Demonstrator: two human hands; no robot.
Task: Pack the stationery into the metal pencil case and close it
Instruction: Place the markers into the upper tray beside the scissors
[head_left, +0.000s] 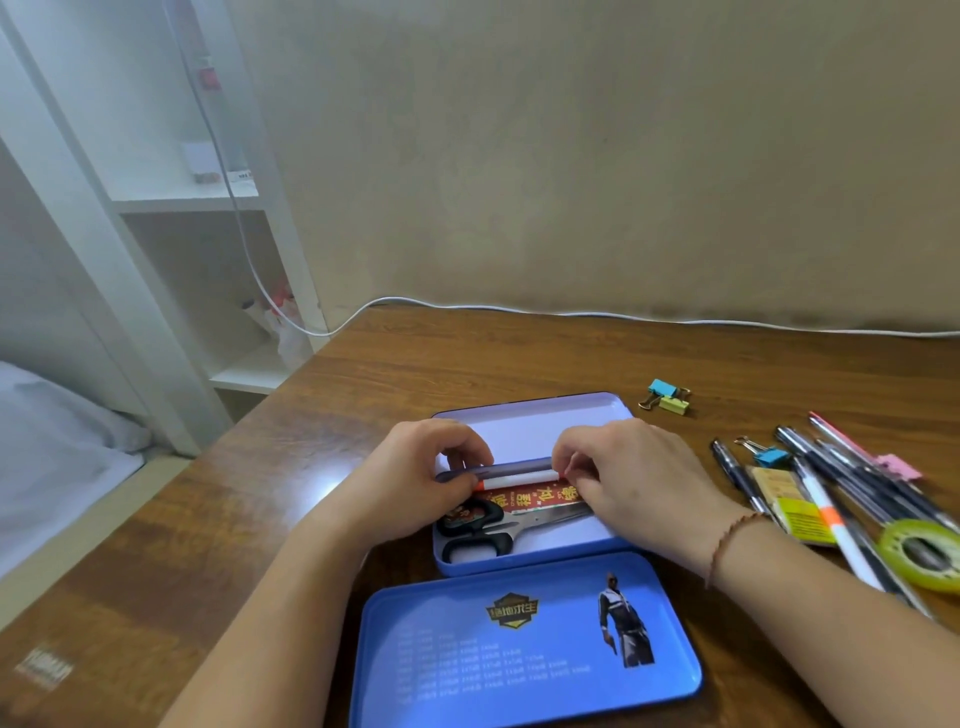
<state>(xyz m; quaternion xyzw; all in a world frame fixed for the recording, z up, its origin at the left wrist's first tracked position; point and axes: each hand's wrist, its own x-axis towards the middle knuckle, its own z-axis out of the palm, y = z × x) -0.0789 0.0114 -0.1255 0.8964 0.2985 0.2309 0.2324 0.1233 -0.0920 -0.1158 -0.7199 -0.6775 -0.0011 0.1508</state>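
A single wide-angle view comes from the person's head, looking forward and down along both forearms. It sits close over the near edge of the bench, so the hands fall in the lower middle and the open tin lies just below them. The lens faces the beige wall at the far side, whose foot curves with the wide angle. The left edge takes in white shelving and a bed.
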